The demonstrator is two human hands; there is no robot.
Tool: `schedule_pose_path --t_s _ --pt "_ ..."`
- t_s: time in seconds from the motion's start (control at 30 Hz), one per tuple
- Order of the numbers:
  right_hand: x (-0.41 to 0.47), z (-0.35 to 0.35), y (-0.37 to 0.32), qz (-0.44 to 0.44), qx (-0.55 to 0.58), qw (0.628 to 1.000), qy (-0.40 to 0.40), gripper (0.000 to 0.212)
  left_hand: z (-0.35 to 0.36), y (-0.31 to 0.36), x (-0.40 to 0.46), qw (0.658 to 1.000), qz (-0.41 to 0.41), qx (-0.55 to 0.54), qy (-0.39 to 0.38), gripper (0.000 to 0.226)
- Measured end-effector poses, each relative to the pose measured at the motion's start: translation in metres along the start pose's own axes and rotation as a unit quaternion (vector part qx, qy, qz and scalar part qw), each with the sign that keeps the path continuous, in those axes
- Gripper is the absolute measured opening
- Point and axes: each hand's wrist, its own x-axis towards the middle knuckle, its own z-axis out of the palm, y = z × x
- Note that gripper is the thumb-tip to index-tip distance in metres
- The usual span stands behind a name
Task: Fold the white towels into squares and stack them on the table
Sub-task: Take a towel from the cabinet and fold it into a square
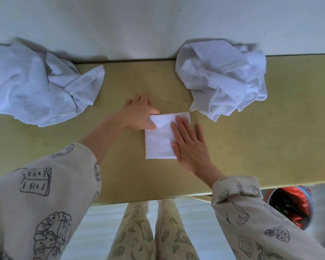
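Note:
A small white towel [159, 141], folded to a near square, lies flat in the middle of the yellow-green table [261, 139]. My left hand [139, 114] pinches its upper left corner between thumb and fingers. My right hand [189, 145] lies flat with fingers spread on the towel's right edge, pressing it down. A heap of crumpled white towels [32, 85] sits at the far left. Another crumpled pile of white towels [223, 77] rests at the far right of the table, against the wall.
A pale wall [139, 25] runs directly behind the table's far edge. A bin with a red and black liner [291, 205] stands on the floor under the table's near right edge. My legs [154, 231] are at the near edge.

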Motion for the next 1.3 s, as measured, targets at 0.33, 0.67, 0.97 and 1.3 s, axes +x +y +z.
schedule_pose_path --t_s 0.33,0.67,0.97,1.3 --pt "0.000 -0.002 0.002 -0.014 -0.007 1.000 -0.016 0.053 -0.006 -0.013 0.002 0.999 -0.029 0.007 0.026 0.044" --pt "0.000 -0.004 0.001 -0.018 -0.015 1.000 -0.014 0.053 0.012 -0.009 0.005 0.984 -0.067 0.069 0.147 0.050" --pt "0.000 -0.004 0.000 -0.018 -0.016 1.000 -0.010 0.053 0.028 -0.007 -0.009 0.965 -0.139 -0.006 0.221 0.059" --pt "0.004 -0.003 -0.001 -0.025 -0.014 1.000 -0.005 0.055 0.115 0.031 -0.035 0.937 0.034 0.016 0.348 0.036"
